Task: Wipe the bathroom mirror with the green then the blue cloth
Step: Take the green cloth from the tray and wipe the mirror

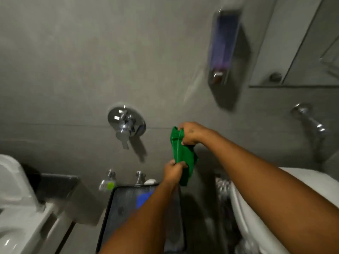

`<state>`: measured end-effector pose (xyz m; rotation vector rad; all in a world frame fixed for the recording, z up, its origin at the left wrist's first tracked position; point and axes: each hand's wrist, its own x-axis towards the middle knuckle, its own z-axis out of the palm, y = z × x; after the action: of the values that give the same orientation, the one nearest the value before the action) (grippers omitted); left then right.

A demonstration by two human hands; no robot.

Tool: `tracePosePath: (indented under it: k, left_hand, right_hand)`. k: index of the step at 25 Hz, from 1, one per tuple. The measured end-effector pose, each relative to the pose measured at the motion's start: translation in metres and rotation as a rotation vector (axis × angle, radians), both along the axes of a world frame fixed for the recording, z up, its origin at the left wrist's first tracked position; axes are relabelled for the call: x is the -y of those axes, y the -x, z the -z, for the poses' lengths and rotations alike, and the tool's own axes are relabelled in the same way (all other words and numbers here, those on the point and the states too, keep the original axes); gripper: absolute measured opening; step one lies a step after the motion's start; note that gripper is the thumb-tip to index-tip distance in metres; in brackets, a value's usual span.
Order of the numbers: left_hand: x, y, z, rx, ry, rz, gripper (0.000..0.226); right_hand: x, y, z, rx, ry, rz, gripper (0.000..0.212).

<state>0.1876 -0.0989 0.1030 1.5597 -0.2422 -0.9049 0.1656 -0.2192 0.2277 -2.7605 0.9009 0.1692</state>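
While both of my forearms reach forward from the bottom of the view, my left hand point(173, 171) is pinched shut on the lower edge of the green cloth point(181, 154), fingers together around a fold of it. My right hand point(191, 133) sits higher, its fingers closed tight on the cloth's top corner, so the fabric hangs bunched and stretched between the two grips.

Just below my left wrist lies a dark tray point(117, 202), and on it a patch of blue I take to be the blue cloth point(144, 199), partly hidden by my arm. A white basin point(247, 208) curves along the right side, and another white fixture point(12, 180) sits at the left.

Further back on the grey wall are the chrome mixer valve point(125, 123), a wall-mounted soap dispenser point(226, 50) and a spout point(310, 118). The mirror point(297, 48) is farthest, up in the right corner, well apart from the cloth.

My judgement: the cloth is not yet opened flat, and wiping with it bunched would probably leave streaks. Letting go with one hand while the grip is only a corner pinch could drop it toward the tray or floor. Reaching right for the mirror, my arm could also knock the dispenser.
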Motion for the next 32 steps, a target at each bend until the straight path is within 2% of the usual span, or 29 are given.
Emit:
tracePosePath:
  k: [4, 7, 10, 13, 16, 19, 21, 22, 24, 25, 26, 28, 32]
  left_hand:
    - [0.045, 0.009, -0.157, 0.271, 0.314, 0.149, 0.023]
    - [0.064, 0.022, -0.259, 0.374, 0.509, 0.301, 0.024]
    - [0.079, 0.041, -0.329, 0.466, 0.607, 0.390, 0.024]
    - [0.098, 0.057, -0.389, 0.551, 0.656, 0.424, 0.020]
    - [0.126, 0.071, -0.441, 0.683, 0.658, 0.474, 0.012]
    - [0.156, 0.085, -0.478, 0.839, 0.598, 0.510, 0.015]
    - [0.172, 0.091, -0.493, 1.111, 0.491, 0.547, 0.009]
    - [0.180, 0.089, -0.498, 1.344, 0.396, 0.521, 0.012]
    - [0.193, 0.068, -0.502, 1.842, 0.175, 0.325, 0.040]
    - [0.198, 0.049, -0.500, 1.986, 0.097, 0.221, 0.055]
    - [0.205, 0.027, -0.495, 2.073, 0.054, 0.137, 0.064]
    - [0.217, -0.010, -0.480, 2.213, 0.016, 0.022, 0.067]
    - [0.245, -0.031, -0.461, 2.323, 0.147, -0.197, 0.070]
  right_hand:
    - [0.013, 0.052, -0.178, 0.298, 0.209, 0.123, 0.061]
    - [0.009, 0.099, -0.289, 0.457, 0.306, 0.218, 0.062]
    - [0.001, 0.136, -0.360, 0.548, 0.382, 0.252, 0.048]
    - [0.008, 0.159, -0.401, 0.661, 0.479, 0.361, 0.037]
    - [0.032, 0.170, -0.428, 0.816, 0.607, 0.517, 0.042]
    - [0.065, 0.169, -0.441, 0.903, 0.767, 0.593, 0.037]
    - [0.088, 0.164, -0.443, 0.951, 0.828, 0.620, 0.036]
    - [0.100, 0.160, -0.442, 0.989, 0.847, 0.630, 0.037]
    - [0.125, 0.145, -0.432, 1.123, 0.841, 0.624, 0.042]
    - [0.136, 0.134, -0.421, 1.214, 0.814, 0.601, 0.046]
    - [0.147, 0.122, -0.407, 1.304, 0.791, 0.567, 0.050]
    - [0.167, 0.099, -0.382, 1.412, 0.816, 0.502, 0.057]
    - [0.200, 0.084, -0.369, 1.489, 1.066, 0.414, 0.052]
